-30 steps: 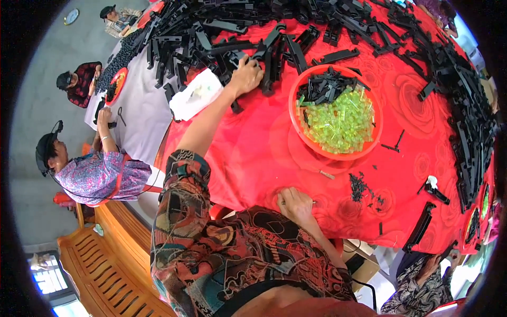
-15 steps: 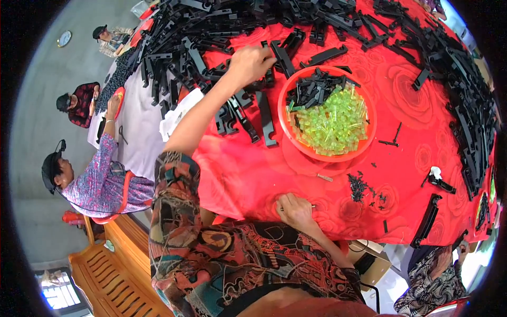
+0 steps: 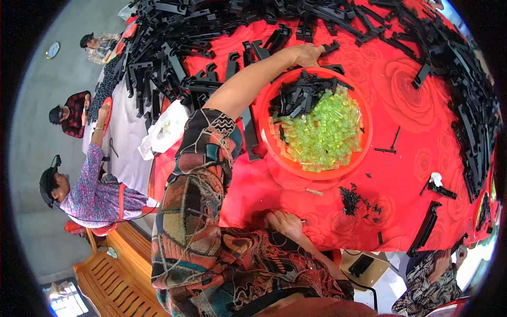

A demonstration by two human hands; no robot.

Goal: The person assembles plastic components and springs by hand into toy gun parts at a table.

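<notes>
My left hand (image 3: 307, 55) stretches across the table past the far rim of a red-orange basin. Its fingers are closed on one end of a long black plastic part (image 3: 330, 48). In the basin (image 3: 269, 143) lie many small translucent yellow-green pieces (image 3: 325, 134), with small black plastic pieces (image 3: 306, 95) heaped at the far left. My right hand (image 3: 285, 224) rests at the table's near edge with curled fingers. A tiny tip shows beside it; what it holds is hidden.
Long black parts (image 3: 179, 26) are piled along the far side and down the right (image 3: 470, 121). Tiny black bits (image 3: 351, 201) lie right of my right hand. A white crumpled sheet (image 3: 163, 129) is at left. Other people (image 3: 95, 185) sit around the red-covered table (image 3: 406, 100).
My left hand has moved right, from the black parts left of the basin to the black part behind it. The right hand stays near the edge. The whole view has shifted slightly.
</notes>
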